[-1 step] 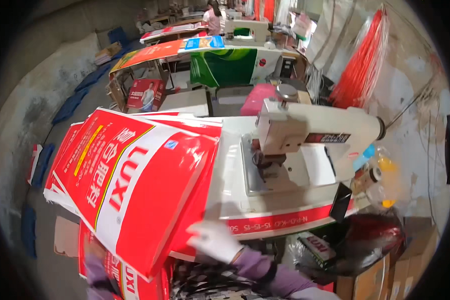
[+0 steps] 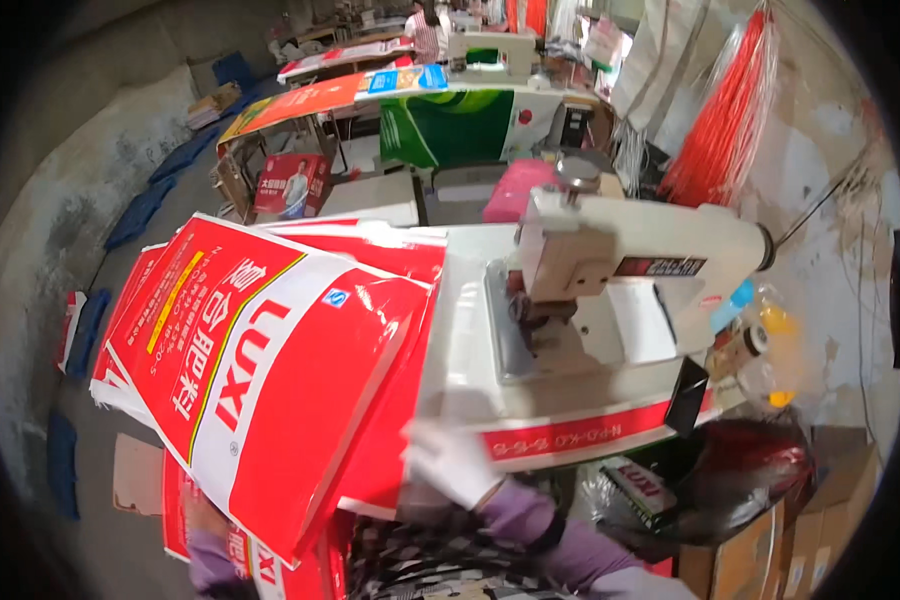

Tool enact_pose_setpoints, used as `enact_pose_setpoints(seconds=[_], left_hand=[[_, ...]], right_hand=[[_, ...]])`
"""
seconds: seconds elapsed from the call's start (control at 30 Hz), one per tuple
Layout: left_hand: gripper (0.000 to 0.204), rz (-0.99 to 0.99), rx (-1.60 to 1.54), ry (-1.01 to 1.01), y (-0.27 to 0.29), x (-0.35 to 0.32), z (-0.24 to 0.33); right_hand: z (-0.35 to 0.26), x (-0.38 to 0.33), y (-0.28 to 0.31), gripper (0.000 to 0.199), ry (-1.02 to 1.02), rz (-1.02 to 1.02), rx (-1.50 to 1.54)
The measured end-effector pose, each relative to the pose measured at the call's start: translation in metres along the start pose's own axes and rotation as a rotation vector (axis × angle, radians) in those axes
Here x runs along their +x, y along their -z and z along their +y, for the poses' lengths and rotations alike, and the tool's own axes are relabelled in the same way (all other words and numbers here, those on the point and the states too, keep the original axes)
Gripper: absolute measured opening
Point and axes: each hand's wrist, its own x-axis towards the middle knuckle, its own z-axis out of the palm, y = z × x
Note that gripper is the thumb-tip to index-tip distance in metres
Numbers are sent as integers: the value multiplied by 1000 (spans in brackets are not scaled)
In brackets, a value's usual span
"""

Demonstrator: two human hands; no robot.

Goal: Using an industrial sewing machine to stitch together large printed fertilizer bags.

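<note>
A stack of red and white woven sacks [image 2: 300, 390] with large white lettering lies fanned out on the left of the sewing table. My right hand [image 2: 455, 465], in a white glove, is at the near right edge of the stack, fingers stretched out, blurred by motion and holding nothing that I can see. My left hand [image 2: 206, 522] is low beside the near left edge of the sacks, above more red sacks lower down; it is smeared and its fingers are hidden. A cream industrial sewing machine [image 2: 630, 250] stands to the right on a white tabletop [image 2: 460, 330].
Red strands [image 2: 720, 120] hang at the right wall. Thread cones and a plastic bag [image 2: 770, 350] sit behind the machine. Below are cardboard boxes [image 2: 760, 550] and a dark plastic bag [image 2: 740, 480]. Farther off are another sewing table [image 2: 450, 130] and a person [image 2: 427, 35] in striped clothing.
My right hand has shifted a little to the right and up along the table edge. My left hand has moved slightly right. The sacks lie much as before.
</note>
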Motion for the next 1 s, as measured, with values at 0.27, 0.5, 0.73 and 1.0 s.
enact_pose_setpoints(seconds=[0.27, 0.5, 0.73, 1.0], left_hand=[[51, 538, 565, 82, 139, -130, -79], [17, 1132, 704, -280, 368, -372, -109], [27, 1419, 326, 148, 350, -461, -256], [41, 1061, -407, 176, 247, -329, -266]], right_hand=[[66, 121, -4, 38, 160, 271, -520], [-156, 14, -165, 8, 1023, -414, 439], [51, -35, -328, 13, -136, -750, 115], [101, -38, -281, 13, -149, -544, -85]])
